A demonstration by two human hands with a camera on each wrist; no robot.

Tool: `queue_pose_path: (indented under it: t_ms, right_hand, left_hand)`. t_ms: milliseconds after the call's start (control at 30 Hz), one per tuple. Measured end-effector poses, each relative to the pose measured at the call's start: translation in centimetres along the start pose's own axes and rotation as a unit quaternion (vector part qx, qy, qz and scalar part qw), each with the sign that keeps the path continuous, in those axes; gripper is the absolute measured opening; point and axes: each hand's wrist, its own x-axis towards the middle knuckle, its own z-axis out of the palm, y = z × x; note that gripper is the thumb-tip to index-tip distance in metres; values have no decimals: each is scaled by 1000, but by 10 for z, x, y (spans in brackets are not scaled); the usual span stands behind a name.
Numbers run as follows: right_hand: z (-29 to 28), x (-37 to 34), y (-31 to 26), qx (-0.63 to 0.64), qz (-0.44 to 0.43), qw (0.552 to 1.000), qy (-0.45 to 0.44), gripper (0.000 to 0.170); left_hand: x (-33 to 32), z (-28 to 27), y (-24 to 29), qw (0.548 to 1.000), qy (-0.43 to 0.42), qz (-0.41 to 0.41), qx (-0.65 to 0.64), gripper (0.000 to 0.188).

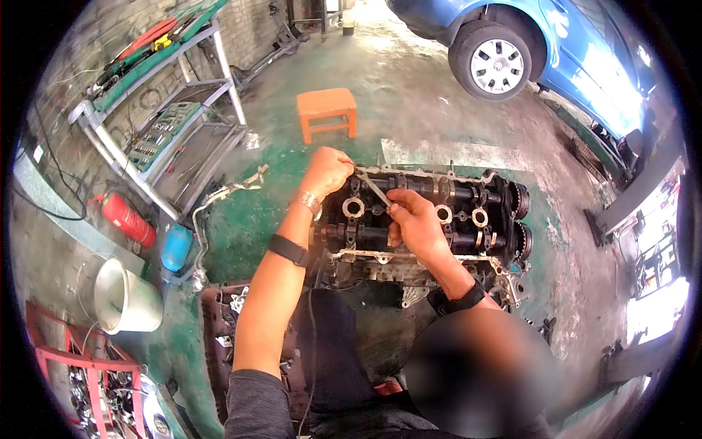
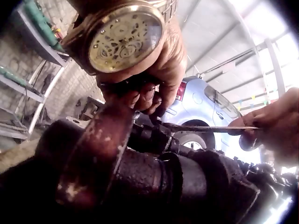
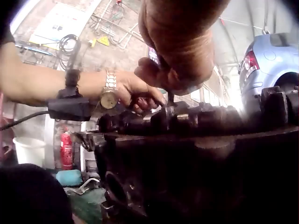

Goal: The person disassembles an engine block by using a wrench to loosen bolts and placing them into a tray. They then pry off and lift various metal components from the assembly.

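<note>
Slim metal tool (image 1: 375,192) slants over the far-left corner of the cylinder head (image 1: 365,255), close above the far camshaft (image 1: 465,194). Its near end sits in the right grip (image 1: 418,223), pinched between thumb and fingers; its far end comes up to the curled fingers of the left grip (image 1: 329,170). Whether those fingers hold anything, I cannot tell. The far tip is hard to make out there, so the exact kind of tool is unclear. A wristwatch (image 2: 125,39) covers part of the left grip in the left wrist view. In the right wrist view, the cylinder head's near side is too dark to read. A round blur masks the head view's lower right.
</note>
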Motion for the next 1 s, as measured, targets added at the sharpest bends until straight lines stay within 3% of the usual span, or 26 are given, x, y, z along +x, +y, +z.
queue_pose_path:
  t_ms: [100, 300, 333, 400, 433, 467, 500, 567, 633, 667, 700, 800, 900, 933, 967, 1000]
  right_hand:
    - [3, -3, -2, 18, -3, 1000, 8, 26]
    - [14, -4, -1, -8, -5, 1000, 3, 26]
    - [15, -1, 6, -78, -47, 996, 8, 27]
    - [17, 5, 6, -206, -85, 975, 17, 29]
    - [20, 5, 17, -195, -97, 975, 31, 27]
    - [21, -6, -2, -216, -57, 974, 31, 26]
    - [23, -9, -7, -190, -39, 981, 29, 25]
    - [31, -3, 8, -213, -114, 968, 65, 27]
    - [27, -7, 1, -233, -117, 965, 20, 28]
    - [31, -1, 9, -252, -189, 948, 52, 31]
    - [28, 1, 14, -256, -189, 946, 55, 31]
    - [23, -6, -12, -93, -44, 995, 0, 34]
    - [21, -4, -21, -133, -32, 991, -6, 34]
    - [15, -15, -42, -167, -47, 984, -46, 33]
    - [21, -9, -32, -244, -150, 958, 11, 26]
    - [25, -6, -22, -222, -154, 963, 14, 21]
  left_hand:
    - [-1, -4, 7, 998, -32, -46, 20, 25]
    - [-5, -8, 16, 997, -46, -12, 62, 24]
    - [-4, -7, 11, 996, -38, 18, 82, 24]
    - [-3, -9, 13, 994, -65, -36, 79, 24]
    - [-2, -3, 1, 998, -24, 39, 46, 22]
    - [2, -4, -6, 998, -50, -20, 31, 23]
    - [3, -5, -10, 998, -43, 11, 54, 22]
    - [5, -2, -15, 999, -32, -6, 5, 19]
    - [3, -4, -8, 999, -41, 10, 1, 19]
    - [3, -4, -7, 999, -38, -1, 14, 19]
    - [3, -4, -5, 999, -33, -14, 29, 19]
    - [1, -3, 0, 999, -35, -22, 10, 19]
    - [0, -6, 6, 999, -47, 0, 17, 19]
    - [-1, -7, 9, 998, -56, 10, 25, 19]
    - [-1, -8, 11, 997, -72, 19, 25, 19]
    - [-1, -10, 11, 996, -74, 16, 42, 18]
